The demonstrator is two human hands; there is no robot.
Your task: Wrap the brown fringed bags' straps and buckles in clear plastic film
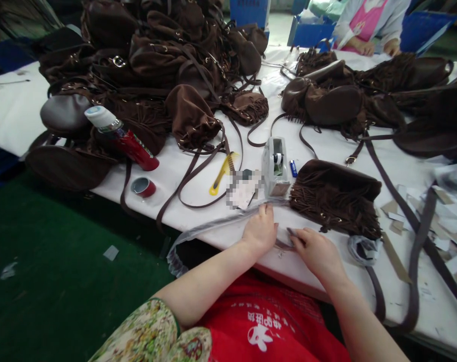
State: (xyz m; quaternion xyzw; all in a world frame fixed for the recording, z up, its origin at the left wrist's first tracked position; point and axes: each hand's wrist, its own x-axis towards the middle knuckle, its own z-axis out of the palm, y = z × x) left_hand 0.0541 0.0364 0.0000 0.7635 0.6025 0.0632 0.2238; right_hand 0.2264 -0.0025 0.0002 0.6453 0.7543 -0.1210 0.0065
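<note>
At the table's front edge, my left hand (260, 230) is closed on a brown strap (284, 245), its knuckles up. My right hand (321, 251) pinches the same strap a short way to the right, and a dark tip sticks out past the thumb. A long translucent plastic strip (202, 229) passes by my left fingers and hangs over the edge on the left. Whether the left fingers also grip this plastic is hidden. Just beyond my right hand lies a brown fringed bag (334, 193). A roll wrapped in plastic (365, 250) sits beside it.
A tape dispenser (276, 168), blue lighter-like piece (293, 169), yellow comb (223, 173), red flask (132, 146) and its cup (143, 187) stand or lie ahead. Brown bags (175, 55) are piled behind. Card scraps (447, 226) lie right. A co-worker (368, 30) sits opposite.
</note>
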